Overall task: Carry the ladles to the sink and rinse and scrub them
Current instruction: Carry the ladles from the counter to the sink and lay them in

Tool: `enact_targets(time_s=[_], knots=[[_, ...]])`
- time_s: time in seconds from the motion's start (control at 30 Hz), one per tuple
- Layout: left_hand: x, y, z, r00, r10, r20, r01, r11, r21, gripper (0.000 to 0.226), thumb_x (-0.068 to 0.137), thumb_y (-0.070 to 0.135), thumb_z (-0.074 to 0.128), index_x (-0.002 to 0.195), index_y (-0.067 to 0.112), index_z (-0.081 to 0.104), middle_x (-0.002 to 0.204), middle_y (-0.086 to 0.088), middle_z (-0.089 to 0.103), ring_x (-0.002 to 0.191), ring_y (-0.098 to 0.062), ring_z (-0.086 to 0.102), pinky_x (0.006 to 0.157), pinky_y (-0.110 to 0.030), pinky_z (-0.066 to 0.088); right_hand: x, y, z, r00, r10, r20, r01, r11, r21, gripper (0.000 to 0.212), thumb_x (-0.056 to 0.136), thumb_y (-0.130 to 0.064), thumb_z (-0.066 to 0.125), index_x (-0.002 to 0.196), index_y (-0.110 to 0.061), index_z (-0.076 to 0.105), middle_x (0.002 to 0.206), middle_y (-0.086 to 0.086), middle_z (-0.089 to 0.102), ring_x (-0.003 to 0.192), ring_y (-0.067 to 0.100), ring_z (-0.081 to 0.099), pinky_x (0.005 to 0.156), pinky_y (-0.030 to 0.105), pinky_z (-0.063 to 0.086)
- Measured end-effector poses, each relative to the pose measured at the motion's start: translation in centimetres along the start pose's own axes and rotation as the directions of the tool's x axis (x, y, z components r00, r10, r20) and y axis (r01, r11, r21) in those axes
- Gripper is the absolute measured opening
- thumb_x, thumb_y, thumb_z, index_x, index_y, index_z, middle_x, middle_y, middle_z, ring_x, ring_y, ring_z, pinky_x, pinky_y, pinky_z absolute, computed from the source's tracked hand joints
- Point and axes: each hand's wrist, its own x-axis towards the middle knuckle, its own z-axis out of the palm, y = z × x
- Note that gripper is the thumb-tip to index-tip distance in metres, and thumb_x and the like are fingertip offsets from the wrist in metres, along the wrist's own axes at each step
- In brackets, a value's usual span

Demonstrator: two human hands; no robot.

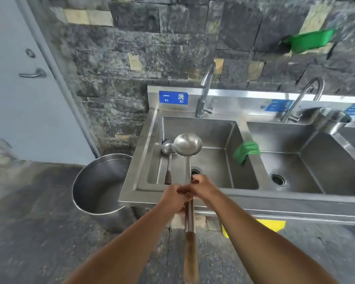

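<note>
Steel sink below: left hand and right hand curl fingers round a shiny, wooden-handled ladle.

A dark stone wall stands right of the gray door. A big metal pot sits on the floor nearby.

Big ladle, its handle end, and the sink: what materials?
The large ladle: bowl and shaft look like stainless steel, satin grey with soft reflections. The handle end: brown, matt, likely wood, though coating can't be ruled out. The sink: brushed stainless steel, judging by dull sheen and folded edges.
</note>
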Motion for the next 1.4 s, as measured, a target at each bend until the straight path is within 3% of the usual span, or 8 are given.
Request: enact_targets(time_s=[0.2, 0.33, 0.47, 0.77, 0.87, 1.13, 1.3, 1.4], knots=[[9.8, 1.7, 1.1, 0.997, -0.075, 0.036, 0.074, 0.997, 0.033, 0.014, 0.089, 0.021, 0.070, 0.096, 0.010, 0.066, 0.094, -0.010, 0.073, 0.074, -0.015, 0.069, 0.055, -0.023, 0.055, 9.1, 0.1, -2.1, 0.998, 0.055, -0.014, -0.055, 0.998, -0.040, 0.036, 0.081, -0.006, 0.077, 0.071, -0.015, 0.044, 0.070, 0.004, 0.044, 0.065, 0.013, 0.041, 0.055, 0.024, 0.034], [17.3, 2.4, 0.8, 0.990, -0.119, 0.079, 0.120, 0.993, -0.003, 0.010, 0.087, 0.018, 0.073, 0.089, 0.010, 0.067, 0.086, -0.008, 0.073, 0.066, -0.012, 0.068, 0.046, -0.021, 0.053, 15.4, -0.5, -3.1, 0.997, 0.080, -0.011, -0.081, 0.995, -0.050, 0.021, 0.081, -0.006, 0.078, 0.089, 0.000, 0.059, 0.085, 0.015, 0.049, 0.081, 0.021, 0.044, 0.070, 0.034, 0.039], [23.8, 2.9, 0.7, 0.985, -0.130, 0.111, 0.125, 0.991, 0.056, 0.008, 0.086, 0.016, 0.072, 0.084, 0.009, 0.068, 0.087, -0.016, 0.073, 0.067, -0.017, 0.069, 0.049, -0.026, 0.056, 20.9, -0.3, -3.9, 0.987, 0.163, -0.011, -0.162, 0.986, 0.042, 0.048, 0.076, -0.007, 0.083, 0.102, 0.024, 0.058, 0.085, 0.016, 0.053, 0.083, 0.023, 0.047, 0.073, 0.035, 0.037], [34.8, 0.5, 1.1, 0.961, -0.262, 0.087, 0.257, 0.964, 0.064, 0.002, 0.084, 0.013, 0.072, 0.083, 0.011, 0.071, 0.073, -0.007, 0.074, 0.055, -0.007, 0.067, 0.040, -0.019, 0.050, 31.5, 2.5, -4.0, 0.956, 0.291, 0.036, -0.293, 0.954, 0.057, 0.028, 0.070, -0.003, 0.084, 0.087, -0.001, 0.062, 0.080, 0.017, 0.053, 0.077, 0.025, 0.051, 0.073, 0.040, 0.045], [37.1, -0.9, 2.4, 0.958, -0.276, 0.081, 0.275, 0.961, 0.024, 0.010, 0.085, 0.014, 0.071, 0.075, 0.016, 0.069, 0.056, 0.006, 0.068, 0.045, -0.001, 0.064, 0.041, -0.018, 0.050, 34.1, 4.4, -4.1, 0.954, 0.300, 0.024, -0.300, 0.954, 0.006, 0.027, 0.070, -0.005, 0.083, 0.081, 0.003, 0.060, 0.076, 0.014, 0.049, 0.073, 0.022, 0.047, 0.067, 0.037, 0.039], [41.0, -3.5, 4.6, 0.954, -0.298, -0.022, 0.298, 0.954, -0.026, 0.013, 0.085, 0.017, 0.073, 0.074, 0.018, 0.067, 0.068, -0.004, 0.067, 0.063, -0.020, 0.066, 0.056, -0.033, 0.058, 38.7, 8.3, -4.3, 0.959, 0.282, 0.023, -0.280, 0.957, -0.071, 0.027, 0.073, 0.002, 0.075, 0.091, 0.014, 0.058, 0.076, 0.013, 0.051, 0.073, 0.020, 0.048, 0.069, 0.035, 0.042], [42.0, -4.3, 4.8, 0.957, -0.285, -0.048, 0.285, 0.958, -0.008, 0.011, 0.085, 0.019, 0.074, 0.077, 0.013, 0.070, 0.073, -0.011, 0.067, 0.068, -0.026, 0.065, 0.066, -0.049, 0.062, 39.9, 9.9, -4.0, 0.955, 0.292, 0.051, -0.294, 0.955, 0.041, 0.020, 0.075, 0.009, 0.069, 0.074, -0.010, 0.064, 0.069, 0.007, 0.068, 0.076, 0.032, 0.072, 0.078, 0.045, 0.062], [42.7, -4.9, 4.9, 0.970, -0.229, -0.081, 0.236, 0.968, 0.084, 0.015, 0.086, 0.020, 0.072, 0.087, 0.005, 0.073, 0.079, -0.013, 0.072, 0.070, -0.021, 0.065, 0.069, -0.039, 0.057, 40.5, 10.6, -3.8, 0.957, 0.287, 0.055, -0.289, 0.957, 0.039, 0.024, 0.075, 0.008, 0.069, 0.069, -0.015, 0.064, 0.062, 0.000, 0.069, 0.069, 0.024, 0.074, 0.065, 0.034, 0.061]])
